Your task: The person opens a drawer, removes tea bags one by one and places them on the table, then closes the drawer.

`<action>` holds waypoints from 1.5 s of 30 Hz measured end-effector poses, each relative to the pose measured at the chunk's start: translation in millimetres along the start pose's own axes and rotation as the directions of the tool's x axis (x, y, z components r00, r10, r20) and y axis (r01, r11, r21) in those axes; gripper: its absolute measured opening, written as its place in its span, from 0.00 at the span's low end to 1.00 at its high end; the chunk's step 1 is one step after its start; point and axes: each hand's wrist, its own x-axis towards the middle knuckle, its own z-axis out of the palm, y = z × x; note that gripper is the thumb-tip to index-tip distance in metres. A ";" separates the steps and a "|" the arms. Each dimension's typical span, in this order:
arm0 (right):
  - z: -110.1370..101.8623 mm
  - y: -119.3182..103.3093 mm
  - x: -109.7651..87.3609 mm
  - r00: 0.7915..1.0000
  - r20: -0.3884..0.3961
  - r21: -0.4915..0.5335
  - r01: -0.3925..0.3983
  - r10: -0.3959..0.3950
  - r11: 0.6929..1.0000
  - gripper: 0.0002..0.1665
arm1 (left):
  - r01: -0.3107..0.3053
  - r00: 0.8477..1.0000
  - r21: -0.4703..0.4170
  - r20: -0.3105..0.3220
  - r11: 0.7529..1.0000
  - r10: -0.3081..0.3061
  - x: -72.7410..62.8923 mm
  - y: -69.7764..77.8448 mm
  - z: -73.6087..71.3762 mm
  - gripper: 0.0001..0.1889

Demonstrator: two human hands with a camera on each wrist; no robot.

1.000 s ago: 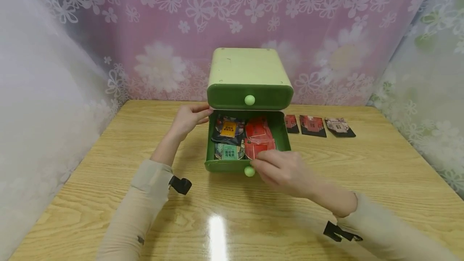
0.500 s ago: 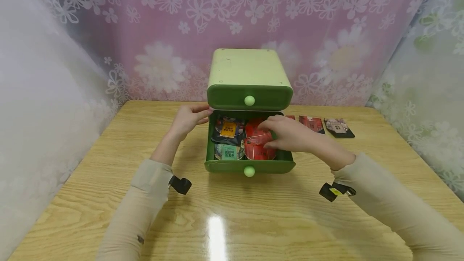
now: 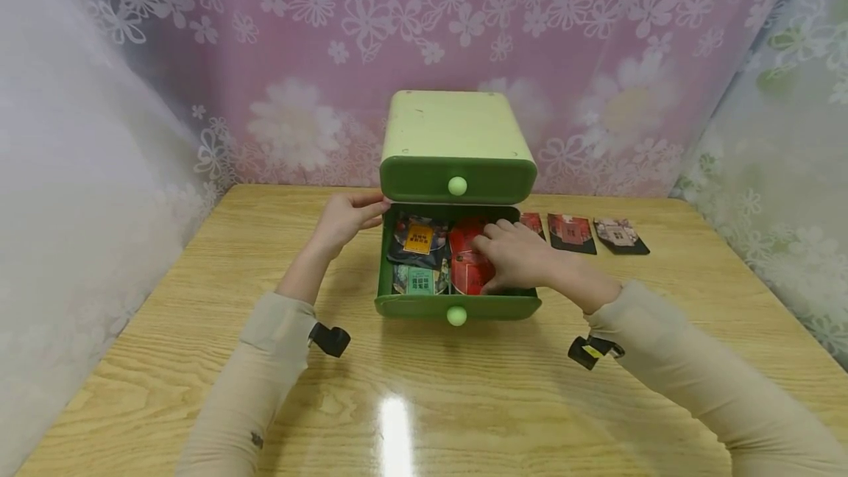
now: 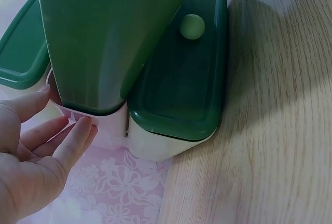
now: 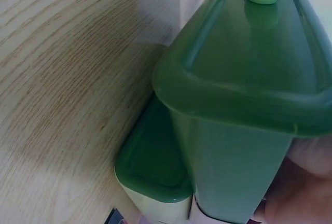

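A small drawer cabinet [image 3: 458,124] with a cream top shell stands near the back of the table. One green drawer [image 3: 416,308] is pulled out, with several flat tea packets inside. On its left side lie a black packet with an orange label [image 3: 418,238] and one with a green label [image 3: 420,281]; red packets [image 3: 469,271] fill the right side. My right hand [image 3: 517,252] reaches into the drawer, its spread fingers and thumb over the red packets and partly covering them. With fairly straight fingers, my left hand [image 3: 341,221] touches the pink casing [image 4: 111,128] around the drawer.
Above the pulled-out drawer is a closed drawer [image 3: 424,181] with a round knob. A lower closed drawer [image 4: 176,79] shows in the left wrist view. Several packets lie in a row right of the cabinet, including a dark one [image 3: 620,235]. A floral curtain [image 3: 298,57] hangs behind.
My right hand has left the drawer front near the knob and moved up into the drawer, then slightly toward me over the nearer red packet. My left hand stays on the casing.
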 end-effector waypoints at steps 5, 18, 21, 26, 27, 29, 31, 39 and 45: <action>-1.9 0.0 -1.9 1.000 0.011 0.046 -0.010 0.010 0.999 0.29 | 0.002 1.000 0.004 0.001 1.000 -0.002 -0.2 0.3 0.3 0.23; -14.5 9.9 -16.0 0.996 -0.008 0.409 0.086 -0.090 0.909 0.09 | -0.011 1.000 0.006 0.001 1.000 0.011 0.3 -1.7 0.2 0.23; -16.9 14.6 -20.6 0.992 -0.043 0.457 0.122 -0.115 0.881 0.08 | -0.009 1.000 0.015 -0.002 1.000 0.009 0.5 -1.4 0.4 0.23; -21.7 21.4 -30.8 0.994 -0.094 0.521 0.093 -0.051 0.848 0.10 | -0.010 1.000 0.022 -0.002 1.000 0.010 -0.1 0.1 1.2 0.23; -22.8 22.8 -33.0 0.995 -0.099 0.546 0.074 -0.023 0.834 0.09 | -0.009 1.000 0.021 -0.001 1.000 0.009 -0.3 0.4 1.3 0.23; -25.1 26.1 -37.1 0.994 -0.095 0.599 0.017 0.050 0.800 0.08 | -0.007 1.000 0.022 -0.002 1.000 0.007 0.0 0.7 1.5 0.23; -28.1 29.8 -40.9 0.989 -0.083 0.667 -0.036 0.123 0.744 0.08 | -0.005 1.000 0.022 -0.006 1.000 0.005 0.7 0.8 1.5 0.23; -35.8 52.2 -63.4 0.928 -0.087 0.815 -0.142 0.362 0.561 0.18 | -0.001 1.000 0.017 -0.007 1.000 0.001 1.0 2.3 1.7 0.23; -30.1 77.7 -83.8 0.879 -0.086 0.873 -0.161 0.469 0.461 0.25 | 0.010 1.000 -0.004 -0.007 1.000 -0.010 1.7 0.8 3.1 0.23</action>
